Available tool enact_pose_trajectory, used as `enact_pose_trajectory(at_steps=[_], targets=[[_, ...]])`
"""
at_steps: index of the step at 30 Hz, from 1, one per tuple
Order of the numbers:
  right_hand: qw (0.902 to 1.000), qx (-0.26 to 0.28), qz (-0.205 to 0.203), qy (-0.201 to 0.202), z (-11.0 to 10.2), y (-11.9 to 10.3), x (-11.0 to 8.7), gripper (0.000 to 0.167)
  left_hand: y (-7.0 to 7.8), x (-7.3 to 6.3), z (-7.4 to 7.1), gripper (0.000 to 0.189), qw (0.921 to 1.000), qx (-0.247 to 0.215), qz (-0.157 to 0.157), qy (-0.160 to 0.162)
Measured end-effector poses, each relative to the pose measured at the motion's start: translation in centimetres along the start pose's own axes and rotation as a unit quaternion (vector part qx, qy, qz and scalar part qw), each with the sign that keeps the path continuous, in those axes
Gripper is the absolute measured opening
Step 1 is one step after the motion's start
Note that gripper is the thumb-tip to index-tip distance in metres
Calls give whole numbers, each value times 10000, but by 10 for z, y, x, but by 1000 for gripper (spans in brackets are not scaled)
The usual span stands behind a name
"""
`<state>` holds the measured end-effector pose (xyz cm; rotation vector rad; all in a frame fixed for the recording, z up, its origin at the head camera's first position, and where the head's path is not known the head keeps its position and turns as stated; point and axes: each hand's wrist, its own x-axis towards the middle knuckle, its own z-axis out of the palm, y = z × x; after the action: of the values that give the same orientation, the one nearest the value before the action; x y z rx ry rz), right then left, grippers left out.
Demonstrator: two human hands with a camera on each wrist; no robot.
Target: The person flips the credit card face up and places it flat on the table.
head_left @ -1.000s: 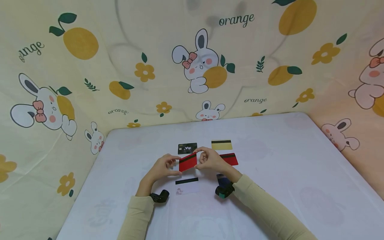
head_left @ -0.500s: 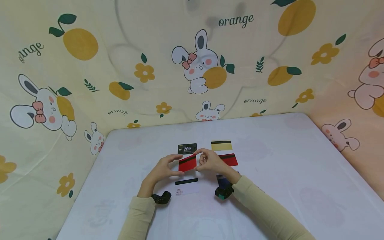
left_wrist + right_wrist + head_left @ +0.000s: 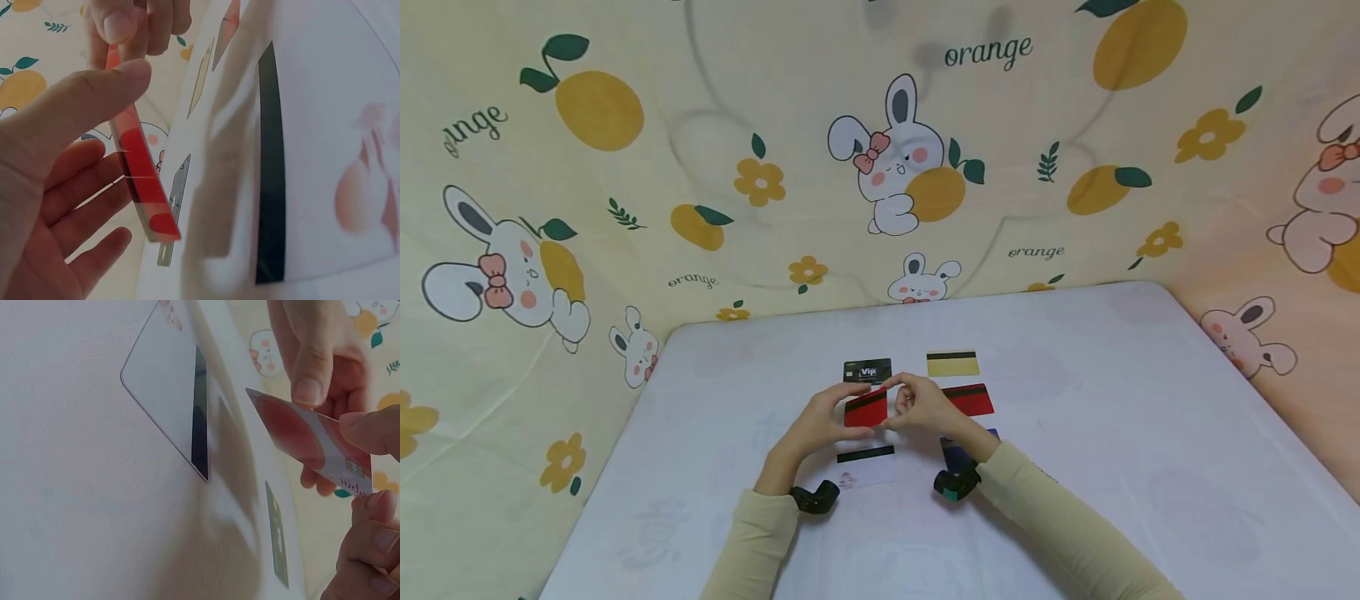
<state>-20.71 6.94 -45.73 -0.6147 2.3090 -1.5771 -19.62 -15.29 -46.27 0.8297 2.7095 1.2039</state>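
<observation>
While the right hand (image 3: 925,406) pinches the black-striped red plastic card (image 3: 866,411) above the white bench (image 3: 1075,467), left hand (image 3: 816,418) curves round it, can't tell if gripping | tip: edges only, don't flex it | black rectangular card (image 3: 853,372) reads "Vip", cream patterned backdrop (image 3: 820,75) "orange"; red one's lettering's too blurry tbh

Beige sleeves (image 3: 1060,517); black wrist cameras (image 3: 816,497), teal patch (image 3: 951,495) on right one.

We find our left hand (image 3: 816,421) curved, thumb (image 3: 106,90) below and apart from its fingers (image 3: 94,209); our right hand (image 3: 928,408) pinching, remaining fingers curled inward; both forearms (image 3: 1060,517) angled inward behind the fingers.
</observation>
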Motion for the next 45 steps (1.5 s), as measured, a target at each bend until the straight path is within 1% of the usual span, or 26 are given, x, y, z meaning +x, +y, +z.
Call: enact_pose_trajectory(at_steps=[4, 11, 19, 23, 26, 31, 34, 38, 42, 45], targets=[[10000, -64, -8, 13, 1, -1, 0, 52, 3, 1, 1, 63, 10000, 8, 80, 35], [9998, -159, -95, 11, 3, -2, 0, 53, 6, 3, 3, 60, 10000, 52, -42, 30], [9998, -180, -105, -42, 3, -2, 0, 53, 9, 3, 1, 57, 9998, 40, 140, 104], [9999, -116, -62, -64, 2, -2, 0, 54, 8, 2, 1, 56, 9996, 51, 263, 123], [9999, -11, -91, -66, 2, -2, 0, 54, 8, 2, 0, 55, 9995, -16, 276, 125], [9995, 300, -9, -57, 0, 0, 0, 55, 8, 1, -2, 55, 9996, -177, 182, 131], [9991, 416, 53, -81, -1, 1, 1, 56, 5, 1, -2, 55, 9992, -347, 117, 139], [9987, 483, 16, -169, -1, 2, 1, 57, 2, 0, -2, 55, 9972, -706, 118, 196], [9983, 540, -64, -227, 0, 5, 2, 57, 1, 0, -2, 55, 9936, -1085, 151, 277], [9979, 582, -146, -253, 2, 7, 2, 57, 1, 0, -3, 55, 9920, -1208, 145, 346]])
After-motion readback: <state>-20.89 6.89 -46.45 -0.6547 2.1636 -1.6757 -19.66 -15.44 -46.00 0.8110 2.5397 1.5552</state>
